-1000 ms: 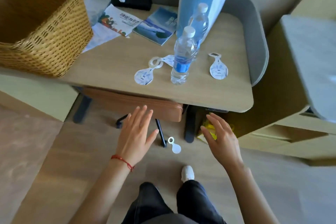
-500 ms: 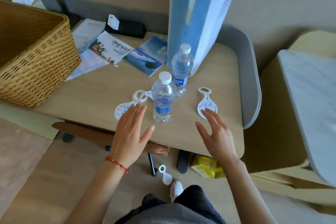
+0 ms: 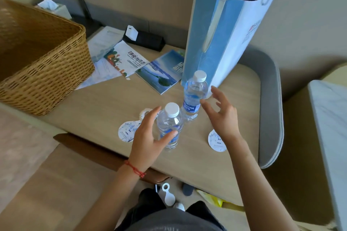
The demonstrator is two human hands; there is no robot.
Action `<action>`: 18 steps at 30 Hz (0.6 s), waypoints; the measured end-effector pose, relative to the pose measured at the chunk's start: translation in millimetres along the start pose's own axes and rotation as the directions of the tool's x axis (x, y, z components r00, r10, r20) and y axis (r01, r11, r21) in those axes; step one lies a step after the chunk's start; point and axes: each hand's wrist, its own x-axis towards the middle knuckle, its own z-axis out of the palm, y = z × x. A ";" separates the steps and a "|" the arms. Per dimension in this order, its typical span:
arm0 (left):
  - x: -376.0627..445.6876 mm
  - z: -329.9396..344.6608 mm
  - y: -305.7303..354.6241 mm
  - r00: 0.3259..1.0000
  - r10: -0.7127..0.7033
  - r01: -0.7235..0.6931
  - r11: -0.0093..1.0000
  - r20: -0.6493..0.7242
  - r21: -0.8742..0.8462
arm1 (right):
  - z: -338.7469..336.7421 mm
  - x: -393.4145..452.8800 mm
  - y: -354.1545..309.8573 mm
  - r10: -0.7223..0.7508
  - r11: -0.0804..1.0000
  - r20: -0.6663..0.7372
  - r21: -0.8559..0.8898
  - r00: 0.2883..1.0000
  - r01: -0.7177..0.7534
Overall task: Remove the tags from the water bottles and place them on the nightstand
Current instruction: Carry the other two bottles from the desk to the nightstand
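Two clear water bottles with white caps stand on the wooden nightstand (image 3: 105, 110): the near bottle (image 3: 170, 124) and the far bottle (image 3: 194, 95). My left hand (image 3: 148, 137) is spread beside the near bottle, its thumb in front of the blue label, holding nothing. My right hand (image 3: 222, 116) hovers with fingers apart just right of the far bottle. White round tags lie flat on the top: one tag (image 3: 126, 131) left of the near bottle, another tag (image 3: 216, 140) partly under my right wrist. A third tag (image 3: 168, 194) lies on the floor.
A wicker basket (image 3: 41, 58) fills the left of the nightstand. Leaflets (image 3: 127, 60) and a booklet (image 3: 161, 71) lie behind the bottles, beside a black case (image 3: 146, 40). A tall blue-and-white paper bag (image 3: 225, 30) stands right behind the far bottle. A grey padded rim (image 3: 272, 108) bounds the right side.
Both hands have moved forward from the near edge up to the bottles: left beside the near one, right beside the far one. The view has come closer.
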 end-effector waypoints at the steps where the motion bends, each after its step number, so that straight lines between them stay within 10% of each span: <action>1: 1.4 2.2 -1.2 1.000 -0.024 0.024 0.999 0.009 -0.022 | 2.4 4.1 -2.2 0.004 1.000 0.002 0.017 1.000 -0.004; 18: 10.3 19.2 -20.4 0.991 -0.132 0.121 0.956 -0.024 -0.268 | 28.3 46.9 9.3 0.009 0.984 0.098 0.174 0.995 -0.026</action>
